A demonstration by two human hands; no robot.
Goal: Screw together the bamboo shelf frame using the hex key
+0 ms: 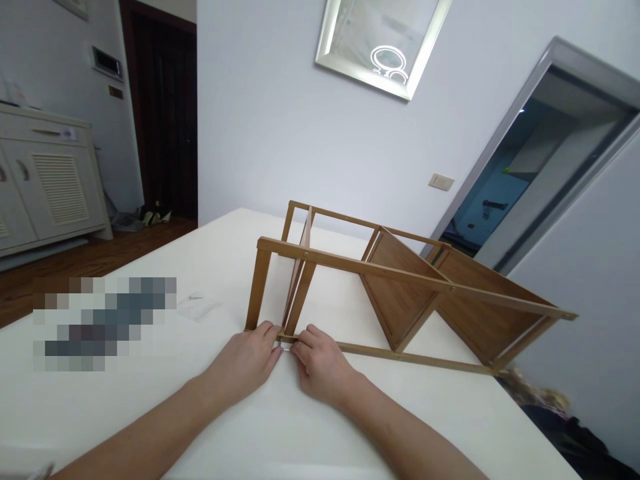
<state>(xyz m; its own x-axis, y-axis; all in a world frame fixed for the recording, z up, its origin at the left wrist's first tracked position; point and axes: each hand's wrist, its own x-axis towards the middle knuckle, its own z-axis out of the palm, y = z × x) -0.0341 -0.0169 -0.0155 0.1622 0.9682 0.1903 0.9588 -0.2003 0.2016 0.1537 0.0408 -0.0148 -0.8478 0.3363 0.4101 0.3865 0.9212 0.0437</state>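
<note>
A bamboo shelf rack (400, 293) lies on its side on the white table (150, 413), its long rails running to the right. My left hand (247, 363) and my right hand (323, 367) rest side by side on the table at the rack's near lower rail, close to its left end. Both hands have the fingers curled, with the fingertips meeting at the rail where a slanted shelf panel joins it. Something small seems pinched between them there; it is too small to name.
A small clear plastic bag (197, 305) lies on the table left of the rack. A blurred patch covers the table's left part. A white cabinet (47, 187) stands at the far left, a dark door behind it. The table's right edge runs near the rack's end.
</note>
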